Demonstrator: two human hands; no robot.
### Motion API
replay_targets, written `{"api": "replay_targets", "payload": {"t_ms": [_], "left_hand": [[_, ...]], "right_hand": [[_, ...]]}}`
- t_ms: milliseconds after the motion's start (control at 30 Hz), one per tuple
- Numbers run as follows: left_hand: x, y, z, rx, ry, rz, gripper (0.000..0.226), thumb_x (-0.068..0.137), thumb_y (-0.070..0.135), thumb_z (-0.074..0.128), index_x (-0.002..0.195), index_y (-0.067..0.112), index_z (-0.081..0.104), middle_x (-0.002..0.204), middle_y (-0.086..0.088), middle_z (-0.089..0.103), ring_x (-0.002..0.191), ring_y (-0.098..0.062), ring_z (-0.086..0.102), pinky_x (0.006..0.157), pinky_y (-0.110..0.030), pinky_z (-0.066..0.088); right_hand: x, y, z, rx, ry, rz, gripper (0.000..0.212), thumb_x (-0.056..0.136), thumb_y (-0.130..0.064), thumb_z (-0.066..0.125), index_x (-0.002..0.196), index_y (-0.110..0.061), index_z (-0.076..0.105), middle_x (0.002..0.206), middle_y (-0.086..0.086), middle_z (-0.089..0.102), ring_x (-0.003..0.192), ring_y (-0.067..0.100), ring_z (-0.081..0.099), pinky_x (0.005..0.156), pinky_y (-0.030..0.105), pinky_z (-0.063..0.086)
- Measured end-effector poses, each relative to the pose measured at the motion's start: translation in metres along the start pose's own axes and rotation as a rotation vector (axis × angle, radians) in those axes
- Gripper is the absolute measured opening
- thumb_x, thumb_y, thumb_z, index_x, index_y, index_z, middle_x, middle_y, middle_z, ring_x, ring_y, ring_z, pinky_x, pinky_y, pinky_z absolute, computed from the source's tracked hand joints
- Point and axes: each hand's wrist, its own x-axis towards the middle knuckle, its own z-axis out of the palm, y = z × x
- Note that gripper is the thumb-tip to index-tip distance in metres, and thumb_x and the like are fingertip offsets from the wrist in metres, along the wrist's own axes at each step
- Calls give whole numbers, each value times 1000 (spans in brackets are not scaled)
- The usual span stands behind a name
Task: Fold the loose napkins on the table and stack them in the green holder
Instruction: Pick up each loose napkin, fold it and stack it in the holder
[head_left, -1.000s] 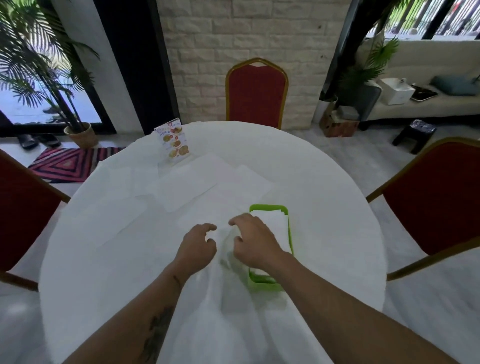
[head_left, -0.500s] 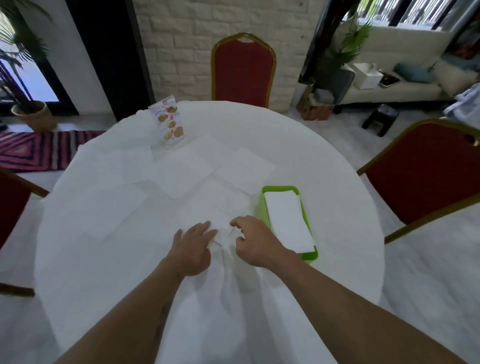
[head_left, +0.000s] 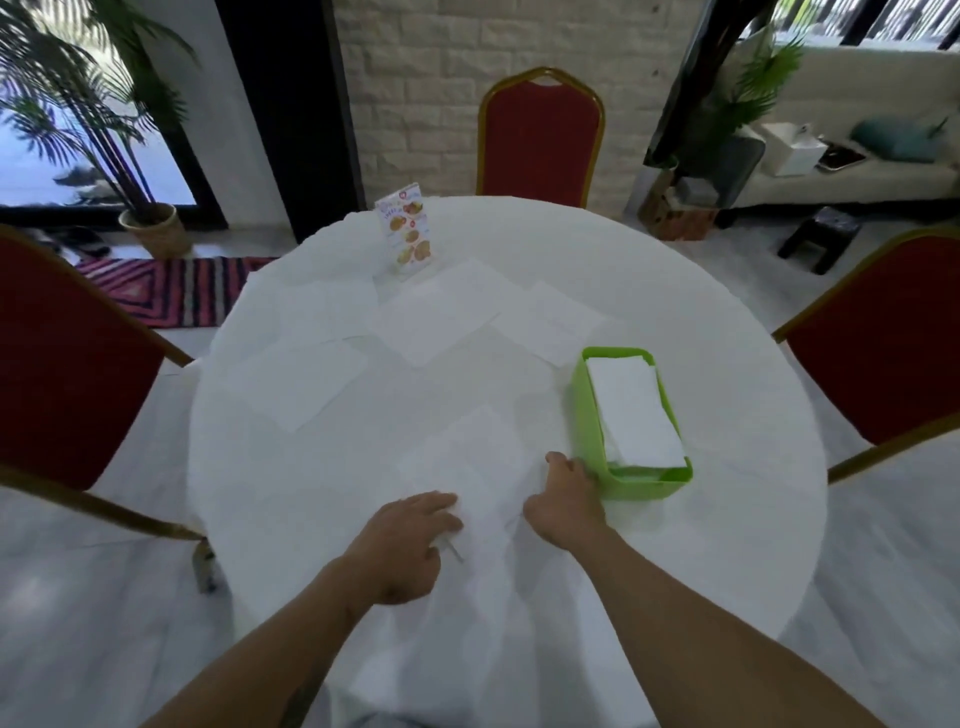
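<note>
The head view is filled by one round table (head_left: 675, 322) under a white cloth, ringed by three red chairs: one at the left (head_left: 67, 364), one at the far side (head_left: 540, 140) and one at the right (head_left: 883, 338). At the far left a potted palm (head_left: 150, 228) is seen by a window, with a striped rug (head_left: 171, 291) on the floor beside it.

On the cloth, five loose napkins can be counted, though white on white leaves their edges faint and the count is uncertain. From the left: one unfolded sheet (head_left: 306, 379), one near the far left rim (head_left: 322, 306), one in the middle (head_left: 441, 317) just in front of a single upright menu card (head_left: 408, 231), one further right (head_left: 556, 322), and the nearest napkin (head_left: 467, 462) lying between the two hands.

The left hand (head_left: 410, 540) is laid on the near left corner of that napkin, fingers extended and fairly close together, pressing it flat. The right hand (head_left: 566, 499) rests on the napkin's right edge with fingers curled under; whether paper is pinched cannot be told. It lies just beside the one green holder (head_left: 584, 415), which stands right of centre and holds a stack of folded napkins (head_left: 634, 410).
</note>
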Motion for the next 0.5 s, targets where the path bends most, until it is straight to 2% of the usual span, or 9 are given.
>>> {"api": "replay_targets", "payload": {"t_ms": [133,233,300,400,500], "left_hand": [[-14,0,3,4,-18,18,51,86,23,43,136,32,47,156,11,28,143,-8,23,118,-30,20],[-16,2,1,-5,-18,12,49,89,23,44,137,30,47,155,11,28,144,-8,22,118,-27,18],[-18,2,3,-28,7,5,49,89,21,44,138,29,46,154,11,32,143,-9,25,118,-25,17],[-20,-1,5,-130,151,-62,46,87,14,44,130,27,54,144,10,46,132,-12,41,111,-24,28],[-24,-6,2,-247,330,-203,34,84,9,45,110,24,60,118,8,60,108,-14,55,91,-24,42]], "right_hand": [[-6,0,17,375,10,134,51,77,-18,62,126,-13,48,116,9,58,109,30,59,88,33,49],[-10,-7,23,611,-26,167,23,73,-11,59,96,-10,62,94,9,65,81,26,63,67,32,51],[-14,-14,22,684,-6,137,11,73,-6,55,80,-9,62,83,10,66,69,23,60,59,29,46],[-23,-24,15,555,100,-34,9,74,-4,47,77,-10,54,72,1,57,62,19,50,54,28,38],[-33,-31,11,273,118,-284,17,76,-6,45,70,-22,43,71,-4,47,68,21,45,54,28,32]]}}
